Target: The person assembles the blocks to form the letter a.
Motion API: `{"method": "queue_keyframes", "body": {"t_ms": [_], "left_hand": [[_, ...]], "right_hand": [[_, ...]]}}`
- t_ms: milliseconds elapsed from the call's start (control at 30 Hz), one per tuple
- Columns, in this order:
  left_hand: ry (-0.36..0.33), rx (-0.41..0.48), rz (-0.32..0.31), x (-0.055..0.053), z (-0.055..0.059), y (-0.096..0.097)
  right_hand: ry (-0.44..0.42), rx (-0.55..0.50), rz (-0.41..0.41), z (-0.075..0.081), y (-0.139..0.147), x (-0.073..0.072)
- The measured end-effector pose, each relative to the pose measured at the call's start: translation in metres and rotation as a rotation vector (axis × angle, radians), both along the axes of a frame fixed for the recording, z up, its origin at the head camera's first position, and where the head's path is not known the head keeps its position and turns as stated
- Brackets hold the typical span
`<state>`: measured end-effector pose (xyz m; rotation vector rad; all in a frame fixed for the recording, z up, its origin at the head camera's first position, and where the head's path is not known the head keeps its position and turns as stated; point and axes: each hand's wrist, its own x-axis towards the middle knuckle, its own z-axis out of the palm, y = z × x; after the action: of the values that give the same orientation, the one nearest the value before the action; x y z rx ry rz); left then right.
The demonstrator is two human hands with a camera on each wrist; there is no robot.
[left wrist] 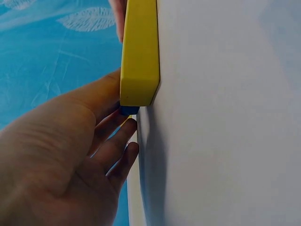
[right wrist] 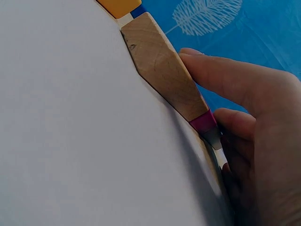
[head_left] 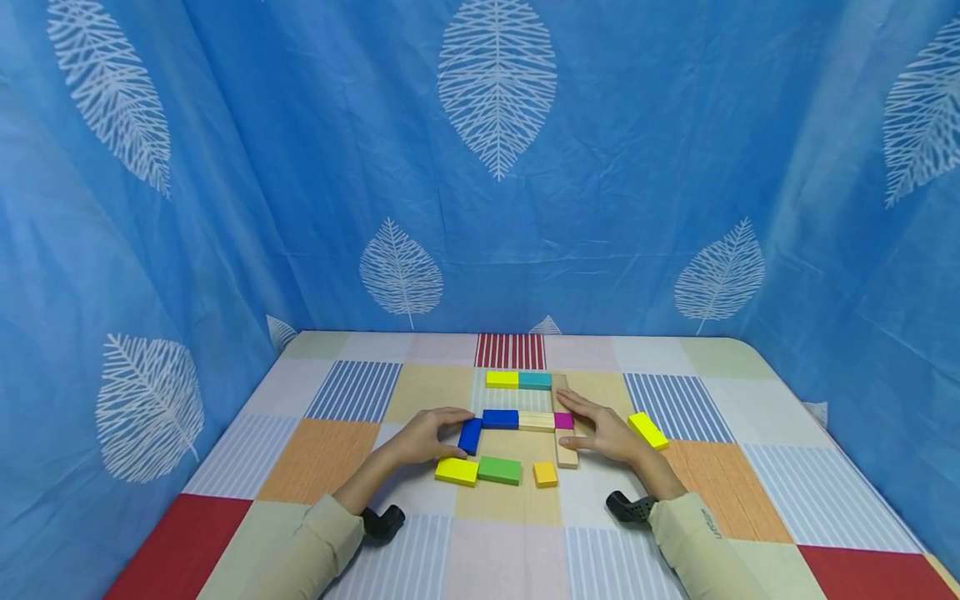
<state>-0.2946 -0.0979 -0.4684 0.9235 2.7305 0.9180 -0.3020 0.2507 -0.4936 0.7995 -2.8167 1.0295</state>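
My left hand point(head_left: 422, 435) holds a blue block point(head_left: 470, 436) that lies slanted on the table, thumb at its near end, index finger at its far end. In the left wrist view a yellow block point(left wrist: 140, 52) stands in front and mostly hides that blue block. On the other side, my right hand point(head_left: 606, 429) rests along a column: its thumb touches a near plain wooden block point(head_left: 567, 452), its fingertips reach a far wooden block point(head_left: 559, 383). Between those two lies a small magenta block point(head_left: 563, 421). The right wrist view shows the thumb on the wooden block's point(right wrist: 164, 66) upper edge.
A middle row joins a blue block point(head_left: 500, 419) and a pale wooden block point(head_left: 536, 422). Behind are a yellow block point(head_left: 502, 380) and a teal block point(head_left: 535, 381). Nearer lie a green block point(head_left: 499, 470) and an orange block point(head_left: 545, 475). Another yellow block point(head_left: 648, 431) lies right.
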Motion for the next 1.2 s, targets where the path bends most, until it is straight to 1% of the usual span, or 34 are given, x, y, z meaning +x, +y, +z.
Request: {"method": "queue_keyframes", "body": {"t_ms": [67, 133, 267, 367, 467, 533, 600, 700, 733, 867, 1000, 1100, 1200], "left_hand": [[-0.004, 0.003, -0.002, 0.000, 0.001, 0.000], [0.002, 0.025, -0.007, -0.001, 0.001, -0.001], [0.030, 0.128, -0.021, 0.003, 0.007, 0.002], [0.063, 0.200, -0.032, 0.011, 0.015, 0.012], [0.082, 0.234, -0.048, 0.024, 0.021, 0.025], [0.095, 0.230, -0.073, 0.033, 0.023, 0.033], [0.095, 0.218, -0.094, 0.038, 0.022, 0.040], [0.086, 0.186, -0.120, 0.043, 0.019, 0.047], [0.071, 0.180, -0.123, 0.044, 0.018, 0.049], [0.027, 0.133, -0.115, 0.045, 0.014, 0.050], [0.008, 0.048, -0.115, 0.043, 0.012, 0.051], [0.036, -0.007, -0.137, 0.042, 0.011, 0.052], [0.078, -0.029, -0.169, 0.042, 0.011, 0.054]], "right_hand": [[-0.001, -0.005, -0.001, 0.000, 0.000, 0.000], [-0.002, -0.004, -0.002, 0.001, 0.000, 0.000], [-0.007, 0.001, -0.001, 0.001, 0.000, 0.001], [-0.001, 0.002, 0.002, 0.000, -0.001, 0.001], [0.007, 0.004, 0.004, 0.000, -0.001, 0.000], [0.007, 0.006, 0.005, 0.000, -0.001, 0.000], [0.007, 0.006, 0.005, 0.000, -0.001, -0.001], [0.014, 0.002, 0.005, 0.000, -0.001, -0.002], [0.017, 0.002, 0.006, 0.000, -0.001, -0.002], [0.018, 0.002, 0.011, -0.001, -0.001, -0.003], [0.017, 0.005, 0.013, -0.001, -0.001, -0.003], [0.022, 0.007, 0.013, -0.001, 0.000, -0.002], [0.018, 0.009, 0.006, -0.001, 0.000, -0.002]]}}
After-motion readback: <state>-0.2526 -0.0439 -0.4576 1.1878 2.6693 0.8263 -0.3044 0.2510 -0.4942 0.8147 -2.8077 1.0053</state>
